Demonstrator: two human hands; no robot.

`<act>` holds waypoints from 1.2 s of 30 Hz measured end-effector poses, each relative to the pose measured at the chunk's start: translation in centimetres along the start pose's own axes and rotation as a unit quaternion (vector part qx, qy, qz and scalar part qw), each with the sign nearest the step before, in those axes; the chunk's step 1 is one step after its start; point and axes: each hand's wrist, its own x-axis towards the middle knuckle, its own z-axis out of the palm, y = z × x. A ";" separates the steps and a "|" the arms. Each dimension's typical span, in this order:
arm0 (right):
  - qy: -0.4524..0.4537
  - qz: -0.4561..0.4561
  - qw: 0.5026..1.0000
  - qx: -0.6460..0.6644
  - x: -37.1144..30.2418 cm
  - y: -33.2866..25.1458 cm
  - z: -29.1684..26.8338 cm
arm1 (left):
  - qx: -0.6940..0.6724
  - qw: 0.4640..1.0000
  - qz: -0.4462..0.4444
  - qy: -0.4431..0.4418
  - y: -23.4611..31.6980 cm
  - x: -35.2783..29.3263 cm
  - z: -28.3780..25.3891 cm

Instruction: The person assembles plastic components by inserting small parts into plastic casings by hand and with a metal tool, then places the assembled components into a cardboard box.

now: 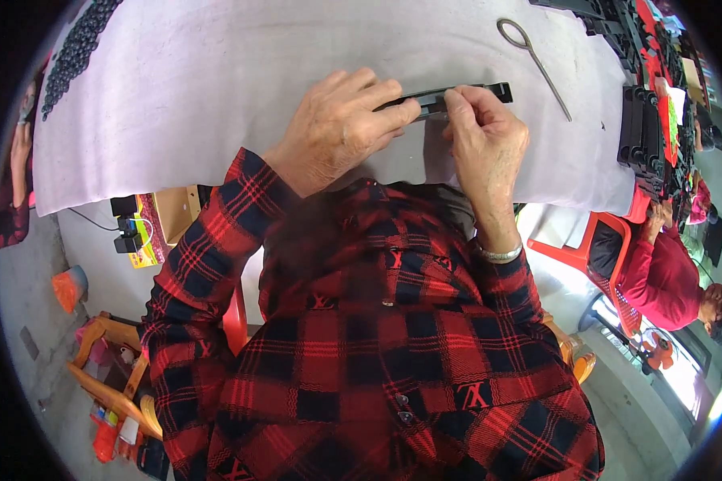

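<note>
A long, narrow black part [498,90], which looks like plastic, lies across between my two hands just above the pale cloth. My left hand [341,120] is closed round its left end, fingers curled over it and hiding that end. The thumb and fingertips of my right hand [483,120] pinch the part near its right end, which sticks out past the fingers. Whether the right fingertips also hold something small cannot be seen. To the right of that hand, a metal rod with a looped end [535,60] rests on the cloth.
The table has a pale cloth cover [217,88]. Small dark round pieces [76,52] are heaped at the far left. Black plastic parts [642,128] are stacked along the right edge. A person in a red top [666,272] sits at the right near a red chair [590,248].
</note>
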 end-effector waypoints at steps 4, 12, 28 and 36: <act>-0.059 0.031 0.996 0.066 -0.7 0.8 -0.5 | 0.013 1.000 -0.001 0.000 0.2 -0.1 0.1; -0.056 -0.001 0.995 0.078 -1.0 1.6 -1.1 | 0.042 0.999 -0.011 0.001 0.6 0.0 0.1; -0.163 0.021 0.986 0.025 1.1 1.4 -2.1 | 0.020 0.999 -0.029 -0.037 0.9 1.5 -0.1; -0.113 -0.077 0.980 -0.147 1.3 0.6 -3.2 | 0.041 0.997 -0.032 -0.054 1.5 2.3 -0.1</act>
